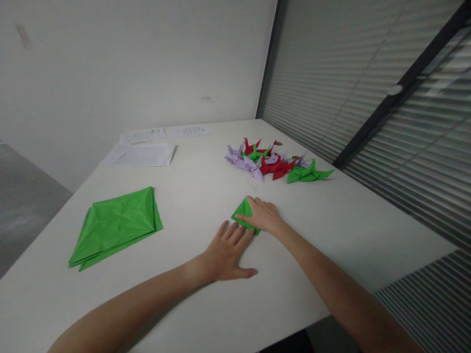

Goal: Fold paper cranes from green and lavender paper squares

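Note:
A small folded green paper (pixel 243 212) lies on the white table (pixel 206 196) in front of me. My right hand (pixel 263 215) rests flat on top of its right part, fingers stretched over it. My left hand (pixel 228 252) lies flat on the table just below the paper, fingers spread and the fingertips touching its lower edge. Part of the paper is hidden under my right hand.
A stack of larger creased green sheets (pixel 116 225) lies to the left. A pile of folded paper figures in red, lilac and green (pixel 274 163) sits further back right. White printed papers (pixel 142 153) lie at the far left. Window blinds (pixel 368 98) line the right side.

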A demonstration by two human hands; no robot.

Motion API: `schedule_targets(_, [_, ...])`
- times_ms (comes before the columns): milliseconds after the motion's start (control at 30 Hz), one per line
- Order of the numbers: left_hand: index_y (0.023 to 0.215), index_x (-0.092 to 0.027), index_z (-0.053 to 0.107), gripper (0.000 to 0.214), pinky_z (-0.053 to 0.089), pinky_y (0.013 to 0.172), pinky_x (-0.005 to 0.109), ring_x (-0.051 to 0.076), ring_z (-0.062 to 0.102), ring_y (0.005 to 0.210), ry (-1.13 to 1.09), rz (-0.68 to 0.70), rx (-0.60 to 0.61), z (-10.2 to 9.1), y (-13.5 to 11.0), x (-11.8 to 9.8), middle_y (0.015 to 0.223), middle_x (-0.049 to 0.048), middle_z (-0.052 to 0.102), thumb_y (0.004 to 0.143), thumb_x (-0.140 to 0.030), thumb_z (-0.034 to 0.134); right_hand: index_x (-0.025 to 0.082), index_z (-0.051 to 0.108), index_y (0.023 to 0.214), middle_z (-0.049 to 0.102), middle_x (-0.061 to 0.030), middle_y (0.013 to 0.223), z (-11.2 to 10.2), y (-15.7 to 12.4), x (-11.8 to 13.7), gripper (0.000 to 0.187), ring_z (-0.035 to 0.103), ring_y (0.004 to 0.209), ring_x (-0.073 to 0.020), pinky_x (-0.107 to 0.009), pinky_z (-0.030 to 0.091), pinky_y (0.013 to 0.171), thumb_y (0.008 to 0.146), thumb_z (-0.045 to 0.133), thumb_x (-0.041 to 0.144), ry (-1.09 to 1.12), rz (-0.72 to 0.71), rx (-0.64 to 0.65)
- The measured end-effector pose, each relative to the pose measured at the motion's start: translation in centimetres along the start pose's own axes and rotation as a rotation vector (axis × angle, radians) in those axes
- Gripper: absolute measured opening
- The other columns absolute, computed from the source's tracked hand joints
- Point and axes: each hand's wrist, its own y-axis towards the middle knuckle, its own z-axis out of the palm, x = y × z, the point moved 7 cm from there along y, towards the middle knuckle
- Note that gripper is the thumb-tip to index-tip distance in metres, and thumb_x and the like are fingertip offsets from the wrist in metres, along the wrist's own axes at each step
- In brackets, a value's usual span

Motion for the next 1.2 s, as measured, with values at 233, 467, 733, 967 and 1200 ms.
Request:
schedule_targets(233, [0.148,-0.013,0.03,0.097,0.015,0.115,0.058,0.038,0.031,0.136,-0.033,-0.021,0.056,0.4,0.11,0.1,0.146,0.0172,0.042,0.079,-0.08,0.037,0.018,0.043,0.128,0.063,-0.0179,0.116,-0.09,0.01,0.02,0.08,0.064,0.101,-0.0321,-0.04,0.043,0.081,0.079,0.035,0.081,0.003,0.008,0.03])
schedule_targets(467, [0.148,-0.022,0.033,0.097,0.003,0.112,0.066,0.046,0.016,0.141,-0.036,-0.056,0.039,-0.2,0.14,0.34,0.143,0.0129,0.045,0.074,-0.084,0.039,0.018,0.043,0.128,0.063,-0.0176,0.117,-0.25,0.03,0.04,0.081,0.064,0.102,-0.0327,-0.039,0.044,0.081,0.079,0.036,0.081,-0.002,0.014,0.029])
schedule_targets(733, [0.147,-0.023,0.034,0.096,0.01,0.11,0.068,0.049,0.017,0.14,-0.028,-0.078,0.026,-0.13,0.18,0.39,0.141,0.0142,0.045,0.072,-0.084,0.042,0.016,0.041,0.133,0.061,-0.0195,0.121,-0.22,0.05,0.16,0.084,0.063,0.104,-0.0333,-0.041,0.043,0.083,0.079,0.037,0.08,-0.005,0.008,0.037])
schedule_targets(967, [0.144,-0.016,0.037,0.1,0.013,0.113,0.064,0.047,0.021,0.139,-0.039,-0.11,-0.011,-0.27,0.13,0.44,0.142,0.0172,0.042,0.071,-0.083,0.045,0.016,0.04,0.134,0.061,-0.0197,0.12,-0.25,-0.13,0.2,0.087,0.063,0.104,-0.0338,-0.041,0.042,0.083,0.078,0.035,0.082,-0.008,0.008,0.033])
schedule_targets(1200, [0.145,-0.016,0.036,0.099,0.013,0.112,0.065,0.048,0.022,0.138,-0.025,-0.098,0.009,-0.07,0.2,0.53,0.144,0.0175,0.041,0.072,-0.083,0.044,0.017,0.039,0.134,0.061,-0.0199,0.121,-0.26,-0.13,0.18,0.086,0.063,0.103,-0.0334,-0.04,0.043,0.083,0.079,0.032,0.082,-0.009,0.004,0.026])
